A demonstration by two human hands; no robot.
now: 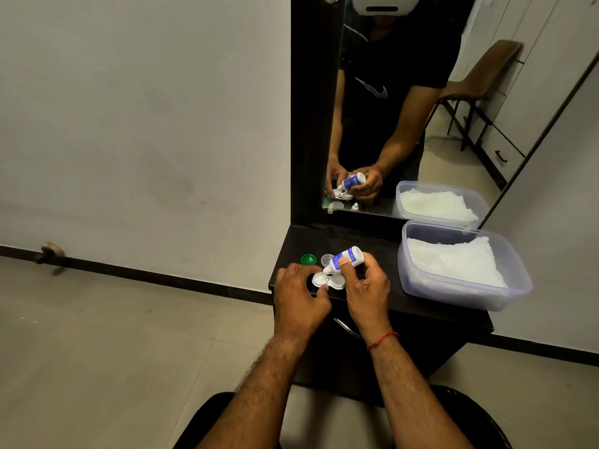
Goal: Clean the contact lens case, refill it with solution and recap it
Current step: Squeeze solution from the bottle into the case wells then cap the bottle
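The white contact lens case (328, 281) lies uncapped on the dark dresser top (382, 254). My left hand (299, 298) pinches the case at its left edge. My right hand (366, 286) grips a small white solution bottle (346, 258) with a blue label, tilted nozzle-down over the case's left well. A green cap (308, 259) and a clear cap (327, 260) lie just behind the case.
A clear plastic tub (466, 293) holding white tissue stands on the right of the dresser top. A mirror (405, 108) rises behind the dresser and reflects the hands. A drawer handle (345, 327) sits below the front edge. Bare wall and floor lie to the left.
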